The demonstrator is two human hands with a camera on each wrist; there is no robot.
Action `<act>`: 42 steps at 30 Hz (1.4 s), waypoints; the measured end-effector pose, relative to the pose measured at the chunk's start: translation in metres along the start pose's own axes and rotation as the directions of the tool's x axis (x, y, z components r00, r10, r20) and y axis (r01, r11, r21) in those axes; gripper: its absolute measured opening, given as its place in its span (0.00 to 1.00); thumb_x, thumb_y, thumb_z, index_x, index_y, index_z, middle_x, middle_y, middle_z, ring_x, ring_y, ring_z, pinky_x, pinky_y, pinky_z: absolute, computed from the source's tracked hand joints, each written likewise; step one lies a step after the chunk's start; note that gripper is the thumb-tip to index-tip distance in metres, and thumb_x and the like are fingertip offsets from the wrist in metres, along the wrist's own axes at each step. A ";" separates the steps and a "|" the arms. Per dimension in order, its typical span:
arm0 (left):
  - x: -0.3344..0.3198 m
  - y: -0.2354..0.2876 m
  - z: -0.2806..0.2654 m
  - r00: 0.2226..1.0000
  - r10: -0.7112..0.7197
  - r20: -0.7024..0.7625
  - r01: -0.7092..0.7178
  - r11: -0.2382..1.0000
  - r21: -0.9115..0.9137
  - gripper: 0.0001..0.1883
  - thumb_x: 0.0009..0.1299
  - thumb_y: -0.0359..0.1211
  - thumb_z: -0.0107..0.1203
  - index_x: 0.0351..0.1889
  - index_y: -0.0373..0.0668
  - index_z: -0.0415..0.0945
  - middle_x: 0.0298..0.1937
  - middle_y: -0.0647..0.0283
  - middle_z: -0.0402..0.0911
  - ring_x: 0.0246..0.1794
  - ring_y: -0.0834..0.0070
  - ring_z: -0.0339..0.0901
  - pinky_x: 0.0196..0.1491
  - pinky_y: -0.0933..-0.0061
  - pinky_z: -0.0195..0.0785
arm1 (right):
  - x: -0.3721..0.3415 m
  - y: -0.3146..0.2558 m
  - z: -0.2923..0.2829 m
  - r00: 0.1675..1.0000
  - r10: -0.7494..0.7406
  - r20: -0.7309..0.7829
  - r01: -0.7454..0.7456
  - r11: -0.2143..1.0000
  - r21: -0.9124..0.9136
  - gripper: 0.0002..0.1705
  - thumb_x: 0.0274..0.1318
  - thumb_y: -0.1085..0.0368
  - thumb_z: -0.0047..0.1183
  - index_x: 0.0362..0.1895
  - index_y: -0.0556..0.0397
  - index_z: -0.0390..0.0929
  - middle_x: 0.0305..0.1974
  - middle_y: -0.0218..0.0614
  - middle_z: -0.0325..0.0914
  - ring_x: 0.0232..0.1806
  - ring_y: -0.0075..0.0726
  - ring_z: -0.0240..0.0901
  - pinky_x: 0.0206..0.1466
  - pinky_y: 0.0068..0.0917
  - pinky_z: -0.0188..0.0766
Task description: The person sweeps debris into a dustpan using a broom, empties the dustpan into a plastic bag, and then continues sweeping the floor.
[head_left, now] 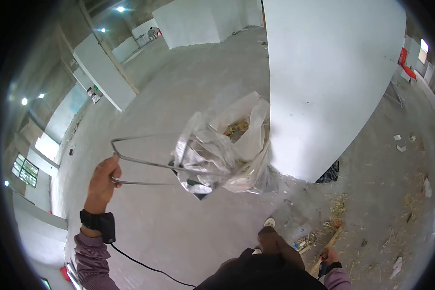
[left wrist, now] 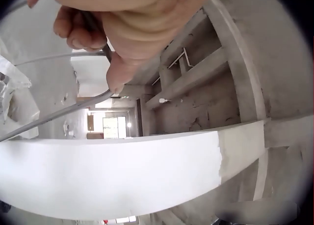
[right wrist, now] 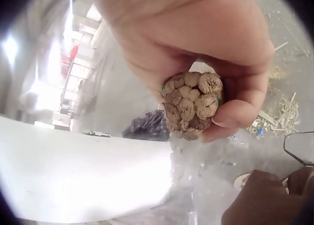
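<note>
My left hand [head_left: 103, 180] grips the bent wire handle [head_left: 147, 162] of a silver metal dustpan [head_left: 182, 149], its fingers curled round the wire in the left wrist view. The pan is tilted at a clear plastic bag [head_left: 257, 166] and overlaps its near side. Dry straw-like litter [head_left: 237, 129] shows inside the bag's mouth. Low at my right side, my right hand [head_left: 329, 255] holds a straw broom [head_left: 332, 240] by its handle. In the right wrist view the handle's end [right wrist: 191, 104] is a bundle of cut stalks, with the fingers wrapped round it.
A white wall panel [head_left: 333, 87] stands right behind the bag. A dark bag [head_left: 329, 173] lies at its base. Straw bits and scraps [head_left: 411, 208] litter the floor on the right. A black cable [head_left: 145, 267] runs from the left wrist. My shoe [head_left: 269, 222] is below the bag.
</note>
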State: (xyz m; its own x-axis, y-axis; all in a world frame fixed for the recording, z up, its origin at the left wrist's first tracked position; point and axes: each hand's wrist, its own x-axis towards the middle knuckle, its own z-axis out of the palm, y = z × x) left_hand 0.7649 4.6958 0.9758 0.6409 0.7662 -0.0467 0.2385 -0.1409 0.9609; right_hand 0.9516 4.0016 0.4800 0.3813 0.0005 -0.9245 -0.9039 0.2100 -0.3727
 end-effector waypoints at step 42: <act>0.281 -0.098 0.233 0.598 0.667 0.444 -0.801 0.489 0.345 0.09 0.54 0.33 0.60 0.32 0.47 0.76 0.31 0.68 0.78 0.33 0.71 0.73 0.35 0.68 0.55 | 0.029 -0.041 0.164 0.989 -0.024 -0.145 0.077 0.927 0.368 0.11 0.47 0.58 0.44 0.21 0.49 0.65 0.13 0.33 0.66 0.13 0.32 0.63 0.13 0.27 0.59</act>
State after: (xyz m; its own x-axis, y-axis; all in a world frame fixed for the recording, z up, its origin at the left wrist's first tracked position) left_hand 1.0918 4.7793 0.8051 0.8663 0.0861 0.4921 -0.1452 -0.8991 0.4129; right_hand 1.0317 4.1534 0.4820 0.3707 -0.1466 -0.9171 -0.7368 0.5547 -0.3865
